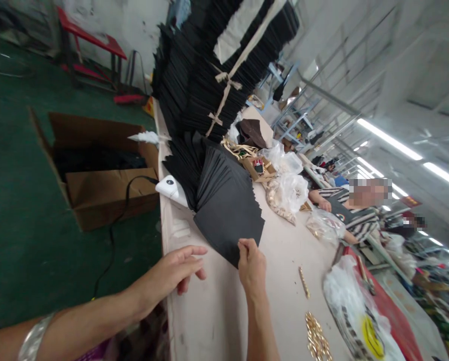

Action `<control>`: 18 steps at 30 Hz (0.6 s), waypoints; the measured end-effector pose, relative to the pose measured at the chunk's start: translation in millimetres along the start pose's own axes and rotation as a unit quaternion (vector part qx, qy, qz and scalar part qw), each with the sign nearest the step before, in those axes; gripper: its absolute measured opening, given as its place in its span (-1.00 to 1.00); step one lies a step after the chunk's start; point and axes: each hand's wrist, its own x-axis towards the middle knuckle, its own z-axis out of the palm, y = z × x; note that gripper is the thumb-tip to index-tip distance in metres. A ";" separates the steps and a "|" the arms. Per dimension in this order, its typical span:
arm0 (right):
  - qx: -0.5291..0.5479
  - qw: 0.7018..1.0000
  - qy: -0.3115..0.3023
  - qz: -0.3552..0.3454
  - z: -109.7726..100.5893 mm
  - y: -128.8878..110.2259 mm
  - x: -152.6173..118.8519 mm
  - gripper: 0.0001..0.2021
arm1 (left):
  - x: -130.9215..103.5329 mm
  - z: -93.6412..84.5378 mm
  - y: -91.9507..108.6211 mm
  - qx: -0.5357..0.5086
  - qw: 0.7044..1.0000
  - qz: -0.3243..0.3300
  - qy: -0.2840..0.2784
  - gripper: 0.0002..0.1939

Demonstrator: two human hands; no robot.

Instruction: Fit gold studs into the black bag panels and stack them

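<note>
Black sheets [228, 215] lie fanned out on the pale table [284, 311], with their near corner beside my right hand [251, 260]. My right hand's fingertips are pinched on the edge of the top black sheet. Left of that corner, my left hand [184, 268] hovers over the table edge with its fingers apart and nothing in it. A white object with a black round mark [171, 188] lies partly under the fan's left side. Behind the fan rises a tall bundle of black sheets [197, 75] tied with pale strips.
An open cardboard box [107, 195] stands on the green floor at the left. Plastic bags [288, 193], a small carton [264, 173] and gold-coloured metal pieces [316, 336] lie on the table. A person in striped sleeves [359, 220] is at the right.
</note>
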 end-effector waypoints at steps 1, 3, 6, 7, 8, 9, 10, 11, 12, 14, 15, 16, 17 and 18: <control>-0.022 0.999 -0.009 -0.023 8.0 1.8 10.1 -0.78 | 1.9 -4.8 2.7 0.010 1.000 0.004 0.019 -0.40; -0.056 0.996 -0.024 -0.069 20.0 3.2 19.7 -0.79 | 5.2 -14.5 6.0 0.024 0.998 0.010 0.065 -0.35; -0.080 0.988 -0.048 -0.126 22.6 2.4 6.9 -0.78 | 9.5 -30.5 8.6 0.033 0.991 0.024 0.131 -0.30; -0.073 0.986 -0.059 -0.139 19.1 2.0 -3.5 -0.77 | 10.5 -35.8 9.5 0.037 0.989 0.029 0.144 -0.30; -0.059 0.985 -0.071 -0.147 14.0 1.7 -16.4 -0.77 | 11.1 -40.8 10.5 0.040 0.988 0.033 0.148 -0.30; -0.039 0.984 -0.084 -0.150 7.7 1.5 -31.2 -0.77 | 11.3 -45.1 11.5 0.045 0.988 0.031 0.143 -0.30; -0.017 0.984 -0.097 -0.147 0.5 1.4 -47.4 -0.77 | 10.8 -48.5 12.5 0.049 0.990 0.024 0.131 -0.31; 0.006 0.984 -0.109 -0.137 -7.0 1.2 -64.4 -0.78 | 9.8 -50.8 13.4 0.050 0.992 0.012 0.113 -0.31; 0.027 0.985 -0.120 -0.124 -14.6 0.7 -81.6 -0.78 | 8.1 -51.8 14.1 0.050 0.995 -0.002 0.087 -0.32; 0.070 0.981 -0.149 -0.102 -29.4 -1.7 -114.1 -0.78 | 2.8 -50.2 14.3 0.047 0.998 -0.041 0.017 -0.38; 0.093 0.977 -0.167 -0.091 -36.1 -3.9 -128.2 -0.80 | -0.7 -47.7 13.6 0.044 0.997 -0.067 -0.019 -0.42; 0.117 0.973 -0.184 -0.075 -42.1 -6.8 -140.1 -0.81 | -4.8 -44.4 12.3 0.038 0.994 -0.094 -0.052 -0.46; 0.141 0.970 -0.193 -0.050 -47.2 -10.5 -149.5 -0.83 | -9.2 -40.4 10.3 0.029 0.989 -0.120 -0.077 -0.49; 0.163 0.968 -0.193 -0.016 -51.1 -14.5 -156.1 -0.84 | -13.7 -36.1 7.6 0.016 0.985 -0.143 -0.094 -0.51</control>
